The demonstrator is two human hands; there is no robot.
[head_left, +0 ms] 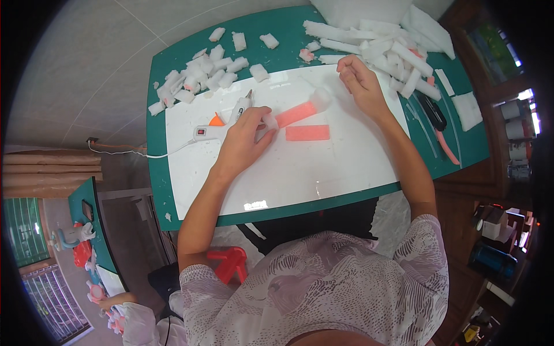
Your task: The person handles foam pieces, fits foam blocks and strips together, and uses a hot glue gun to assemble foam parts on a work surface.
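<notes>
My left hand [249, 134] pinches a small white foam block [269, 120] at the near left end of a slanted pink foam strip [296, 114]. Another white foam block [319, 98] sits at the strip's far right end. Below it, a second pink strip [307, 132] lies flat on the white board. Raised over the board's far right part, my right hand [359, 83] has its fingers curled in; whether anything is inside them is hidden. Partly behind my left hand lies a white glue gun [235, 111] with an orange trigger, its nozzle pointing away from me.
Cut foam blocks [199, 72] heap at the far left, long foam strips [386, 49] at the far right. A black-handled tool [434, 112] rests on the green mat [346, 198]. A white cord [167, 154] runs left. Another person's arm [118, 300] shows lower left.
</notes>
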